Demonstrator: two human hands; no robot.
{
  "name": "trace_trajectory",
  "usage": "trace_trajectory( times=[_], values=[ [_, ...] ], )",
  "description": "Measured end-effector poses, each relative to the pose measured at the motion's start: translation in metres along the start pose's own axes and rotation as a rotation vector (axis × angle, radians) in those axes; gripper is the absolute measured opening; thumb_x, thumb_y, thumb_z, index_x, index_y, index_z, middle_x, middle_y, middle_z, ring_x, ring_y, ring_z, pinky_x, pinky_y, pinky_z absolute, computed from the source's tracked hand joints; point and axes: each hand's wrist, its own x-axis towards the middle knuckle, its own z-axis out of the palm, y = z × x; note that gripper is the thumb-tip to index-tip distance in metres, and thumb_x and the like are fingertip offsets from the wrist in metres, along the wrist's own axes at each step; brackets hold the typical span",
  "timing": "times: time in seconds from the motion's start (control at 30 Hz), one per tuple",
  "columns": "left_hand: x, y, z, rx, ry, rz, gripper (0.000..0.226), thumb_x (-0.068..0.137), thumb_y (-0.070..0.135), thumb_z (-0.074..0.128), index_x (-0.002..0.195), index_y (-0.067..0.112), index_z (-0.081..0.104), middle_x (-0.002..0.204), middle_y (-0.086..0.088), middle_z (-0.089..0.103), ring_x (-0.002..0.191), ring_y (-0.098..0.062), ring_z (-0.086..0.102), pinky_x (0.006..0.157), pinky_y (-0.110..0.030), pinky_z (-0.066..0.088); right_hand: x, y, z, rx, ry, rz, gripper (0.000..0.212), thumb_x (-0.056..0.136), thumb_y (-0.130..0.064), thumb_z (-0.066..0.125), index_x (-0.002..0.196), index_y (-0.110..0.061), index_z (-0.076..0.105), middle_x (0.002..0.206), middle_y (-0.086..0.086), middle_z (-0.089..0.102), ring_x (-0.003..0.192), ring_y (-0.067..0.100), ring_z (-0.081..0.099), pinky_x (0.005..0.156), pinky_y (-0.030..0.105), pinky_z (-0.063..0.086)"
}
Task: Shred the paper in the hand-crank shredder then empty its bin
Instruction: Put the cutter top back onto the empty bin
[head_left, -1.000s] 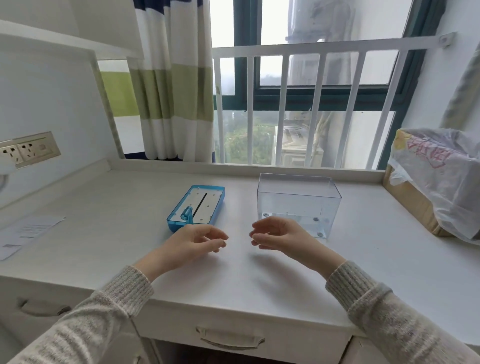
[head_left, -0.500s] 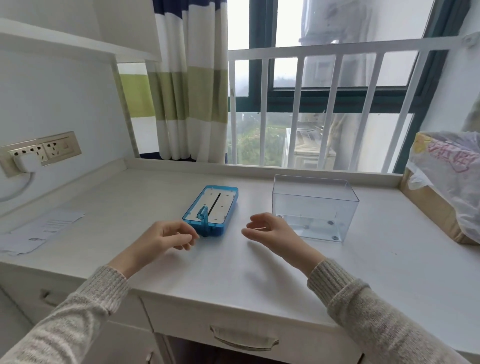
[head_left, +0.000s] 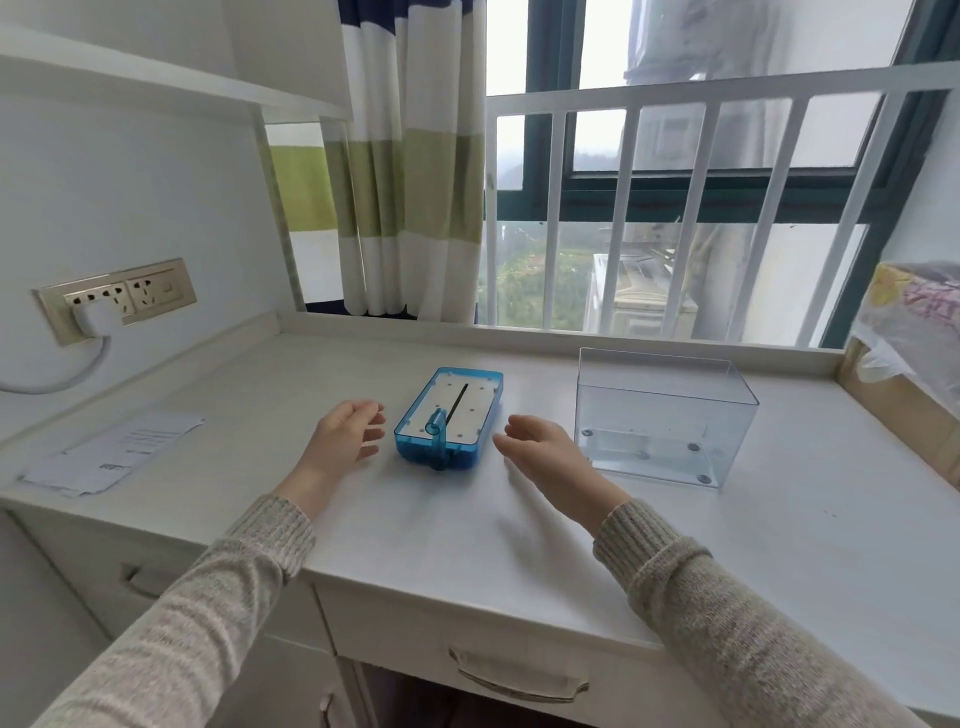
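Blue plastic hand-crank shredder top (head_left: 450, 418) flat on white desk (head_left: 467, 530), mid-scene. Clear plastic bin (head_left: 662, 415) right of it, apart. Printed paper sheets (head_left: 111, 452) far left. Left hand (head_left: 345, 441), right hand (head_left: 545, 457) flank shredder, fingers relaxed, grasping nothing.

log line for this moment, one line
left hand open | right hand open | flank blue shredder top | clear bin apart | paper untouched
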Motion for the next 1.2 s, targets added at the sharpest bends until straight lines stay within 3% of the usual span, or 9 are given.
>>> trace_trajectory(
  times=[0.07,0.2,0.3,0.43,0.53,0.7,0.9,1.03,1.2],
  values=[
    [0.006,0.0,0.009,-0.011,-0.009,-0.042,0.02,0.098,0.033,0.048,0.1,0.018,0.062,0.107,-0.004,0.063,0.101,-0.022,0.061,0.079,-0.032,0.049,0.005,-0.002,0.005,0.024,0.002,0.004,0.036,0.094,-0.012,0.053,0.125,0.005,0.048,0.106,-0.004,0.054,0.09,0.003,0.058,0.067,0.012,0.053],
    [0.013,0.002,0.026,-0.145,-0.045,-0.14,0.036,0.1,0.037,0.042,0.12,0.01,0.054,0.118,-0.007,0.058,0.104,-0.019,0.06,0.079,-0.03,0.05,0.015,0.001,0.015,0.073,0.01,0.011,0.036,0.095,-0.005,0.047,0.126,0.012,0.044,0.124,0.005,0.057,0.102,0.013,0.061,0.07,0.027,0.057],
    [0.015,0.004,0.036,-0.244,-0.075,-0.193,0.046,0.102,0.037,0.035,0.133,0.006,0.046,0.125,-0.008,0.054,0.102,-0.015,0.059,0.078,-0.029,0.048,0.022,0.004,0.023,0.136,-0.001,0.042,0.021,0.095,-0.004,0.046,0.112,0.005,0.053,0.131,0.013,0.056,0.114,0.023,0.056,0.055,0.009,0.049],
    [0.015,0.006,0.047,-0.289,-0.128,-0.215,0.05,0.103,0.036,0.026,0.122,0.0,0.057,0.124,-0.013,0.061,0.098,-0.02,0.065,0.082,-0.031,0.048,0.029,0.01,0.027,0.219,0.035,0.086,0.017,0.094,-0.004,0.048,0.079,-0.011,0.051,0.117,0.017,0.063,0.063,0.006,0.059,0.045,0.014,0.041],
    [0.012,0.007,0.048,-0.258,-0.243,-0.207,0.059,0.103,0.038,0.019,0.106,0.009,0.069,0.112,-0.02,0.071,0.1,-0.029,0.069,0.09,-0.039,0.051,0.032,0.011,0.029,0.274,0.002,0.087,0.012,0.093,-0.004,0.047,0.099,-0.004,0.057,0.12,0.015,0.062,0.081,0.017,0.061,0.055,0.019,0.048],
    [0.007,0.01,0.049,-0.27,-0.271,-0.19,0.055,0.102,0.034,0.017,0.109,0.01,0.067,0.11,-0.02,0.071,0.106,-0.033,0.065,0.089,-0.04,0.052,0.032,0.009,0.035,0.371,-0.05,0.072,0.036,0.093,0.001,0.047,0.129,0.002,0.048,0.13,0.015,0.056,0.118,0.027,0.055,0.102,0.038,0.045],
    [0.001,0.016,0.048,-0.282,-0.271,-0.153,0.054,0.102,0.031,0.019,0.101,0.011,0.069,0.098,-0.014,0.075,0.093,-0.027,0.068,0.083,-0.037,0.053,0.025,0.007,0.031,0.471,-0.155,0.012,0.032,0.095,-0.006,0.05,0.127,-0.007,0.049,0.133,0.009,0.055,0.121,0.022,0.053,0.108,0.038,0.039],
    [-0.002,0.03,0.046,-0.323,-0.266,-0.14,0.054,0.102,0.033,0.019,0.113,0.006,0.064,0.105,-0.016,0.073,0.1,-0.03,0.067,0.079,-0.037,0.054,0.014,-0.003,0.028,0.394,-0.276,-0.111,0.062,0.083,-0.005,0.067,0.138,-0.016,0.04,0.132,0.002,0.058,0.117,0.014,0.058,0.102,0.033,0.045],
    [-0.015,0.05,0.045,-0.403,-0.308,-0.108,0.053,0.103,0.038,0.021,0.12,0.006,0.06,0.117,-0.018,0.069,0.111,-0.031,0.064,0.088,-0.039,0.052,0.005,-0.018,0.036,0.326,-0.181,-0.208,0.081,0.069,-0.012,0.083,0.133,-0.025,0.036,0.125,-0.003,0.061,0.108,0.01,0.063,0.089,0.027,0.053]
  ],
)
